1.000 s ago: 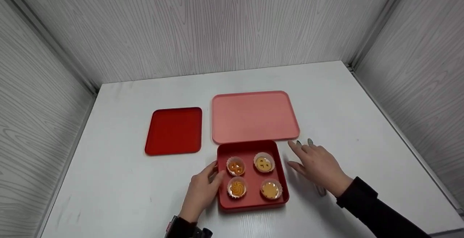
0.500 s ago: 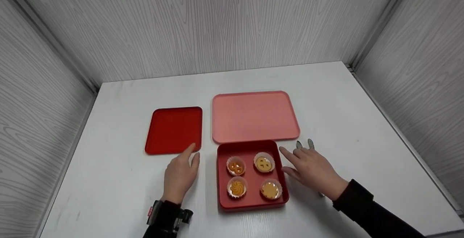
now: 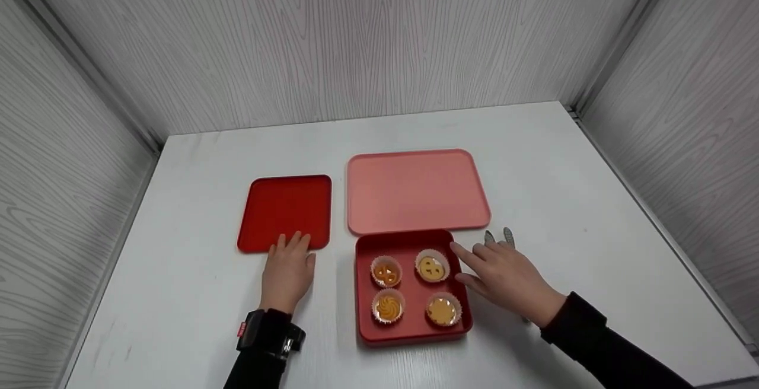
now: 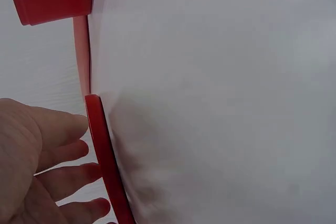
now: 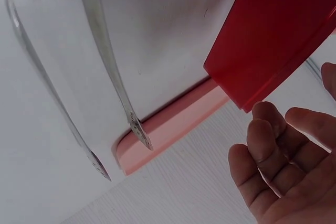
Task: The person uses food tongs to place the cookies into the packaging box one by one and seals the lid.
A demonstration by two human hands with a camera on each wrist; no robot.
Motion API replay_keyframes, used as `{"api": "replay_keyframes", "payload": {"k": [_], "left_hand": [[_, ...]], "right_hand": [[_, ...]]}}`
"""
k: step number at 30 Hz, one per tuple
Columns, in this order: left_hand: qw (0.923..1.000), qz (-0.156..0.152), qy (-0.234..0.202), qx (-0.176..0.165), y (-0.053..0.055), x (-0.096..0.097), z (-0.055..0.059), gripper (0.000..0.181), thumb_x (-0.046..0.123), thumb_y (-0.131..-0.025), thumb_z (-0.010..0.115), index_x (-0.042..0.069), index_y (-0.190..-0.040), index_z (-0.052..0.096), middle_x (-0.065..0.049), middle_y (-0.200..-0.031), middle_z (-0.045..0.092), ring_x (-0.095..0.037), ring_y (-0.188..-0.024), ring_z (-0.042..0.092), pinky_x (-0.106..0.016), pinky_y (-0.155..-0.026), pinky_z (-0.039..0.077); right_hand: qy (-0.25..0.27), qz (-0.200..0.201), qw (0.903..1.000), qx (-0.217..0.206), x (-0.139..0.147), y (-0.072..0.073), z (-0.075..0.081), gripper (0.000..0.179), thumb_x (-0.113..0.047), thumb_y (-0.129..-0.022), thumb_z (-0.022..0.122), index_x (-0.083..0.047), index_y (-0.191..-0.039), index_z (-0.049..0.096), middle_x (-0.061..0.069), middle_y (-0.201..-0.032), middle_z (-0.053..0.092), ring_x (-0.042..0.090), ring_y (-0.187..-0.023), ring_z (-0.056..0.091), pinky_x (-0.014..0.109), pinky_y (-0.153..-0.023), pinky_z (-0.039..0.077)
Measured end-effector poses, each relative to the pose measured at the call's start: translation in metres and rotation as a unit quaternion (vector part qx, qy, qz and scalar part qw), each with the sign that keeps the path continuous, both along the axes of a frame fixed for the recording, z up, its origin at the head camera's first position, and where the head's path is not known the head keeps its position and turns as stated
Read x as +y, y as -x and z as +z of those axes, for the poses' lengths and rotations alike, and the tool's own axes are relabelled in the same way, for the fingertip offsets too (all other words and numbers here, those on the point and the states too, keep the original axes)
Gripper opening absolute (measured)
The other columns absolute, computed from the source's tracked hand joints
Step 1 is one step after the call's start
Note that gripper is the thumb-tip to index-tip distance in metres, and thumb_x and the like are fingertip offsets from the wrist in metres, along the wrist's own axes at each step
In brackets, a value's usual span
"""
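My left hand (image 3: 287, 276) lies at the near edge of a flat red square lid or tray (image 3: 287, 205), fingers extended over its rim. In the left wrist view its fingertips (image 4: 93, 170) are right at the rim. A deeper red box (image 3: 415, 337) stands to the right, holding several small tarts or cookies in paper cups, such as a round one (image 3: 443, 311) and a swirled one (image 3: 388, 307). Beside the box's right wall is my right hand (image 3: 507, 279), index finger and thumb extended, other fingers loosely bent. Metal tongs (image 5: 107, 56) lie below it, mostly hidden in the head view.
A pink rectangular tray (image 3: 418, 190) lies just behind the box, to the right of the flat red piece. Wood-grain panels (image 3: 356, 45) wall in the white table (image 3: 178, 294) at the back and both sides.
My left hand has let go of the box's left side and moved left to the flat red piece. My right hand has shifted slightly left towards the box.
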State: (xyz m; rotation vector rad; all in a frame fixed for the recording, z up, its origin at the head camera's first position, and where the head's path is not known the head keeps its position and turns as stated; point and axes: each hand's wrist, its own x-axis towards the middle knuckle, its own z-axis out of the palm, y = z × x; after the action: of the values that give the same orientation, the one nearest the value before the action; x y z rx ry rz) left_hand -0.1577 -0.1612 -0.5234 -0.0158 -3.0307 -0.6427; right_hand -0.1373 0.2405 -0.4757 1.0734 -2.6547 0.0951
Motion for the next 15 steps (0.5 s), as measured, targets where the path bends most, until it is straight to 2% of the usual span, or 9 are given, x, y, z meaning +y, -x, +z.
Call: {"api": "replay_keyframes", "payload": {"k": [4, 7, 11, 13, 15], "left_hand": [[0.9998, -0.005, 0.019, 0.006, -0.0008, -0.0005, -0.0002, 0.037, 0.008, -0.098, 0.065, -0.006, -0.132, 0.065, -0.027, -0.134, 0.063, -0.050, -0.131, 0.053, -0.065, -0.114, 0.034], [0.9988, -0.010, 0.042, 0.022, -0.0028, -0.0002, 0.0020, 0.026, 0.000, -0.094, 0.067, -0.006, -0.119, 0.071, -0.026, -0.121, 0.070, -0.046, -0.118, 0.063, -0.064, -0.107, 0.043], [0.9962, -0.009, 0.068, 0.054, -0.0043, 0.0013, 0.0055, 0.011, -0.011, -0.087, 0.067, -0.005, -0.094, 0.073, -0.021, -0.088, 0.073, -0.038, -0.086, 0.070, -0.052, -0.082, 0.056], [0.9941, -0.009, 0.084, 0.068, -0.0044, 0.0016, 0.0058, 0.010, -0.013, -0.084, 0.068, -0.004, -0.086, 0.072, -0.018, -0.076, 0.069, -0.035, -0.075, 0.068, -0.046, -0.069, 0.055], [0.9923, -0.011, 0.099, 0.073, -0.0047, 0.0015, 0.0058, 0.010, -0.013, -0.083, 0.068, -0.004, -0.085, 0.071, -0.017, -0.074, 0.068, -0.034, -0.073, 0.067, -0.044, -0.064, 0.054]], "right_hand": [[0.003, 0.005, 1.0000, 0.006, 0.0013, 0.0001, 0.0008, 0.056, -0.036, -0.092, 0.077, -0.010, -0.140, 0.063, 0.003, -0.085, 0.062, 0.019, -0.077, 0.059, 0.036, -0.069, 0.053], [0.009, 0.011, 0.9997, 0.018, 0.0023, 0.0009, 0.0011, 0.056, -0.034, -0.090, 0.080, -0.009, -0.138, 0.065, 0.002, -0.084, 0.061, 0.018, -0.075, 0.057, 0.034, -0.067, 0.052], [0.013, 0.019, 0.9993, 0.030, 0.0039, 0.0012, 0.0015, 0.056, -0.031, -0.087, 0.082, -0.008, -0.136, 0.066, 0.003, -0.083, 0.060, 0.018, -0.074, 0.056, 0.033, -0.065, 0.051], [0.014, 0.021, 0.9992, 0.030, 0.0048, 0.0012, 0.0016, 0.055, -0.030, -0.088, 0.082, -0.007, -0.135, 0.066, 0.003, -0.082, 0.059, 0.018, -0.074, 0.055, 0.033, -0.065, 0.051], [0.015, 0.020, 0.9993, 0.028, 0.0054, 0.0011, 0.0019, 0.055, -0.031, -0.088, 0.081, -0.007, -0.135, 0.066, 0.003, -0.082, 0.059, 0.018, -0.074, 0.055, 0.034, -0.065, 0.051]]}}
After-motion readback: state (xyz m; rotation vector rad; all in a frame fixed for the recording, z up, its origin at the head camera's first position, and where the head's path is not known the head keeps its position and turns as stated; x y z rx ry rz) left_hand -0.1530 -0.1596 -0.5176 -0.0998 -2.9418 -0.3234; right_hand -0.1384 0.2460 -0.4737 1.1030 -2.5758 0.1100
